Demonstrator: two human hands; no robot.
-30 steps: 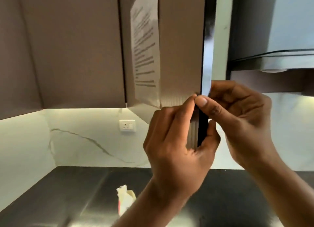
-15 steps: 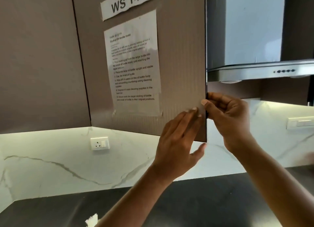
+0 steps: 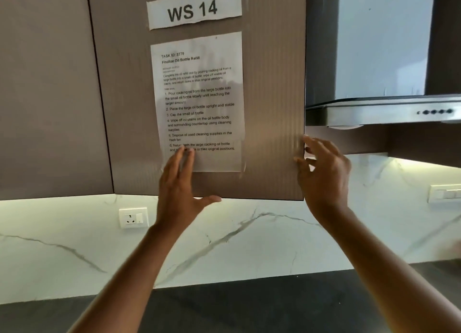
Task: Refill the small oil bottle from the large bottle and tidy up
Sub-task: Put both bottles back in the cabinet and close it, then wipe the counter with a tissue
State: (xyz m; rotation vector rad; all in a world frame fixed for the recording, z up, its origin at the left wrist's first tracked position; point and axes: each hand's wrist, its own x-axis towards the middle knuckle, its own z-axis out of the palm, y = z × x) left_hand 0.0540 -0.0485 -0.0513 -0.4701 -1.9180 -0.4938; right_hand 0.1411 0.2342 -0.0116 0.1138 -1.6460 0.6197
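While both arms reach up from the bottom edge of the view, the left hand (image 3: 179, 195) lies flat against the brown cabinet door (image 3: 269, 95), fingers (image 3: 185, 158) straight and spread, thumb out to the side, grasping nothing; its fingertips cover part of the last line of the taped instruction sheet (image 3: 199, 103). The right hand (image 3: 324, 173) sits at the door's right edge, fingers loosely curled and apart, also holding nothing; whether they touch the edge cannot be told. Above the sheet a paper label (image 3: 194, 9) reads "WS 14". A steel range hood (image 3: 384, 110) juts out just right of the door, cut off by the frame. Below runs a white marble backsplash (image 3: 249, 245) with a wall socket (image 3: 133, 218) and, at far right, a blurred switch plate (image 3: 445, 194). Neither oil bottle shows anywhere; only a dark strip of the surface (image 3: 237, 310) is visible between the forearms.
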